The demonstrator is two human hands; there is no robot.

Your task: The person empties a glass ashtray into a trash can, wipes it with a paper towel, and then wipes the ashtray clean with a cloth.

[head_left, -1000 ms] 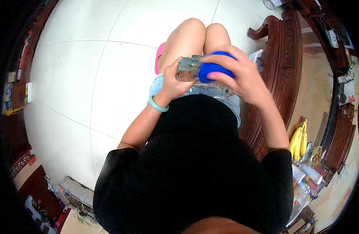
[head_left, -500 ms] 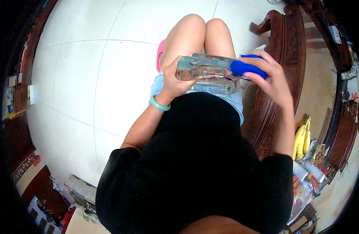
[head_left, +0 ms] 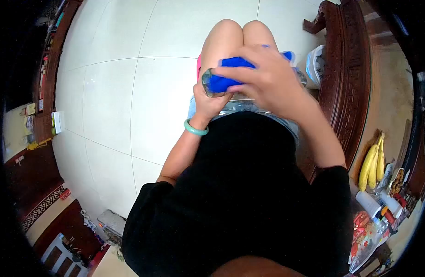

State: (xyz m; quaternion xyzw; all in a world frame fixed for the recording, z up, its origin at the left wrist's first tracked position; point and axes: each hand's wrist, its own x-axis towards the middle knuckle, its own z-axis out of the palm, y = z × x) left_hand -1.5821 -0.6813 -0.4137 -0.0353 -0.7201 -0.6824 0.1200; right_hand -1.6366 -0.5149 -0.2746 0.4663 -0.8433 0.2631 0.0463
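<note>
Over my lap is a thick, clear glass object, perhaps a dish; its exact kind is hard to tell because my hands cover much of it. Its left end is gripped by my left hand, the wrist wearing a green bangle. Bent around a bright blue cloth, the fingers of my right hand press it against the glass near that left end. More blue cloth shows beyond the right hand's knuckles. Slight motion blur softens the right hand.
A carved dark wooden bench or table runs along the right, with a white-lined bin beside it. Bananas, white cups and packets lie on the right. Pale floor tiles spread to the left.
My right hand and the blue cloth have swept left across the glass, from its right end to its left end. My left hand keeps its hold. The view has shifted slightly.
</note>
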